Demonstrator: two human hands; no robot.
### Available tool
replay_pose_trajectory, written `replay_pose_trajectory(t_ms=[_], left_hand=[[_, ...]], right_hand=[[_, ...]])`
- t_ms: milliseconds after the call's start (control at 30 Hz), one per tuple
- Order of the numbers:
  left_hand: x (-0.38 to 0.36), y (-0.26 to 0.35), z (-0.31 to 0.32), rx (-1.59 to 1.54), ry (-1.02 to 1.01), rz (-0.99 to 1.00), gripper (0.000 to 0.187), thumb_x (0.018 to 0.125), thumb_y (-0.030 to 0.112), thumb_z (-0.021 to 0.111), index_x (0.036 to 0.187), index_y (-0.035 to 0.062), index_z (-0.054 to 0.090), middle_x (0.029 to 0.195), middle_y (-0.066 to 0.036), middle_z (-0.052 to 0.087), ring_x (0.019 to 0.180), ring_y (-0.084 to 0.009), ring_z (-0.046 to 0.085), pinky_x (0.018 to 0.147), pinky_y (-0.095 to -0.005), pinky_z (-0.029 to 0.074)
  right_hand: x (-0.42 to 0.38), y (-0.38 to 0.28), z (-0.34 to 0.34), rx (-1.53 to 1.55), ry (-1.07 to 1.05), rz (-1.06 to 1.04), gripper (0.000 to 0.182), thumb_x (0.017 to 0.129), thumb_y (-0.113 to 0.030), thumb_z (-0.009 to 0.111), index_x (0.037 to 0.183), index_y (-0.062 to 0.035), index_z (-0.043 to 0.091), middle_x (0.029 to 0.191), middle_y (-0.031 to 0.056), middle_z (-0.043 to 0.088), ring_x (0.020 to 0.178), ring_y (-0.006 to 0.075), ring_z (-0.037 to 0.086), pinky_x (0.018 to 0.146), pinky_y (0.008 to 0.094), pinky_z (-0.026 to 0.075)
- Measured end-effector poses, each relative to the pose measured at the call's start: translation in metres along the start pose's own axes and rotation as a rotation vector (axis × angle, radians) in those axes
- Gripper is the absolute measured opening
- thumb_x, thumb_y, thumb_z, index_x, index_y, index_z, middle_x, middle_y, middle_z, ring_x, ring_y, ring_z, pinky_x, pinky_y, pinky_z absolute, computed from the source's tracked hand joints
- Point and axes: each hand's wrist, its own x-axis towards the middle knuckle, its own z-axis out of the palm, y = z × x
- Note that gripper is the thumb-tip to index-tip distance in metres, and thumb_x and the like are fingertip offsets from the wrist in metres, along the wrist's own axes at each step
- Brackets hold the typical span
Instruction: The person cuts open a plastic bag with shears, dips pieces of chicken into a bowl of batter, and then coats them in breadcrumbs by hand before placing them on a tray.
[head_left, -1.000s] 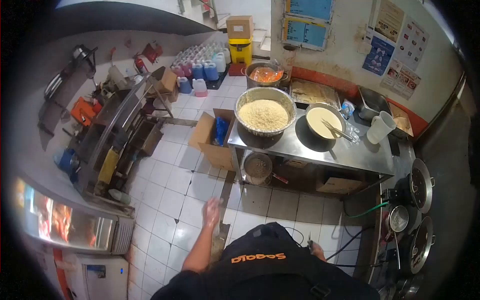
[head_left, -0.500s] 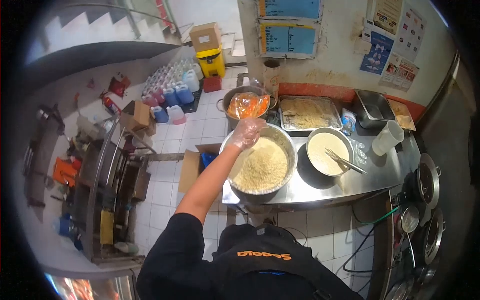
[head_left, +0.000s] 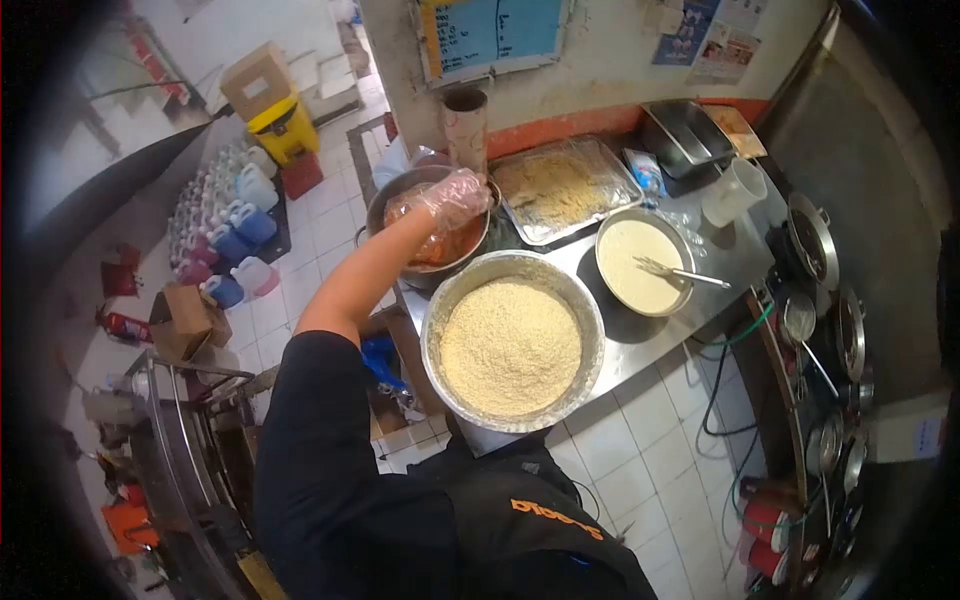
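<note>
My left hand (head_left: 458, 200), in a clear plastic glove, is over the right side of a metal pot (head_left: 378, 205). Its fingers look curled near the pot's rim, and what they hold, if anything, is hidden. Inside the pot, clear plastic (head_left: 405, 207) lies over orange-red contents (head_left: 460, 243). Just nearer to me stands a large metal bowl (head_left: 432, 345), with a heap of pale yellow, crumbly flour-like powder (head_left: 512, 345) in it. My right hand is out of view.
Right of the big bowl, a bowl of pale batter (head_left: 640, 265) holds a whisk-like metal utensil (head_left: 680, 272). Behind are a crumb-covered tray (head_left: 570, 190), a steel pan (head_left: 685, 135) and a plastic jug (head_left: 735, 193). An open cardboard box (head_left: 395, 440) is on the floor at left.
My left hand has moved from above the powder bowl to the pot behind it. The plastic in the pot sits lower than before. The camera view has shifted and turned.
</note>
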Motion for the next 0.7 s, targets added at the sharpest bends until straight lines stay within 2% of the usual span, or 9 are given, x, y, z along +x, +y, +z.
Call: replay_pose_trajectory(t_ms=[100,267,367,433,467,500,567,600,700], left_hand=[[-0.005,-0.004,-0.008,0.151,-0.042,0.018,0.008,0.074,0.014,0.059,0.077,0.0100,0.065,0.079,-0.007,0.063,0.084,-0.0233,0.062,0.069,-0.0366,0.051],[-0.003,-0.010,-0.012,0.156,0.013,0.123,0.008,0.073,0.015,0.059,0.077,0.0119,0.065,0.081,-0.006,0.062,0.086,-0.0210,0.059,0.075,-0.0340,0.046],[-0.007,-0.019,-0.005,0.192,-0.011,0.112,0.009,0.073,0.016,0.059,0.078,0.0125,0.065,0.083,-0.005,0.062,0.087,-0.0211,0.058,0.076,-0.0338,0.044],[-0.011,-0.031,-0.014,0.176,0.054,0.196,0.011,0.079,0.019,0.054,0.084,0.0108,0.060,0.084,-0.007,0.058,0.086,-0.0231,0.056,0.074,-0.0363,0.042],[-0.013,-0.039,-0.020,0.161,-0.059,0.198,0.016,0.078,0.019,0.054,0.089,0.0082,0.060,0.086,-0.008,0.058,0.087,-0.0258,0.056,0.077,-0.0375,0.043],[-0.018,-0.041,-0.040,0.167,-0.059,0.202,0.016,0.078,0.019,0.054,0.089,0.0082,0.060,0.086,-0.008,0.058,0.087,-0.0258,0.056,0.077,-0.0375,0.043],[-0.031,-0.043,-0.066,0.008,-0.026,0.001,0.020,0.079,0.019,0.053,0.093,0.0064,0.061,0.091,-0.010,0.059,0.088,-0.0286,0.057,0.080,-0.0395,0.044],[-0.034,-0.065,-0.041,-0.010,0.090,0.001,0.022,0.079,0.021,0.055,0.093,0.0060,0.062,0.094,-0.013,0.060,0.088,-0.0315,0.058,0.080,-0.0422,0.045],[-0.056,-0.079,-0.091,0.141,0.044,-0.132,0.016,0.076,0.020,0.059,0.084,0.0067,0.064,0.090,-0.013,0.061,0.086,-0.0316,0.059,0.077,-0.0423,0.047]], right_hand=[[-0.036,0.036,0.007,0.128,0.115,0.072,0.033,0.091,-0.039,0.056,0.075,-0.0113,0.045,0.055,0.0082,0.047,0.043,0.0227,0.047,0.042,0.0341,0.036],[-0.066,0.072,0.024,0.201,0.167,0.082,0.033,0.091,-0.038,0.057,0.074,-0.0114,0.045,0.054,0.0079,0.045,0.042,0.0227,0.046,0.041,0.0341,0.036],[-0.075,0.085,0.029,0.224,0.177,0.078,0.033,0.090,-0.037,0.057,0.074,-0.0114,0.045,0.053,0.0077,0.045,0.042,0.0227,0.045,0.041,0.0341,0.036],[-0.078,0.091,0.032,0.234,0.181,0.076,0.033,0.090,-0.037,0.057,0.073,-0.0114,0.045,0.053,0.0076,0.044,0.041,0.0227,0.045,0.040,0.0341,0.036],[-0.079,0.092,0.033,0.242,0.178,0.075,0.033,0.090,-0.036,0.057,0.073,-0.0115,0.044,0.053,0.0076,0.044,0.041,0.0228,0.045,0.040,0.0341,0.036],[-0.081,0.092,0.033,0.247,0.177,0.071,0.033,0.090,-0.036,0.058,0.073,-0.0115,0.044,0.052,0.0075,0.044,0.041,0.0228,0.045,0.040,0.0341,0.036],[-0.079,0.091,0.034,0.256,0.176,0.063,0.033,0.090,-0.036,0.058,0.072,-0.0115,0.044,0.052,0.0074,0.043,0.041,0.0228,0.044,0.040,0.0341,0.036],[-0.079,0.088,0.034,0.253,0.170,0.059,0.033,0.090,-0.036,0.058,0.072,-0.0115,0.044,0.052,0.0073,0.043,0.040,0.0228,0.044,0.040,0.0341,0.036],[-0.071,0.075,0.032,0.253,0.153,0.020,0.033,0.090,-0.035,0.058,0.072,-0.0116,0.044,0.051,0.0072,0.042,0.040,0.0228,0.044,0.040,0.0341,0.036]])
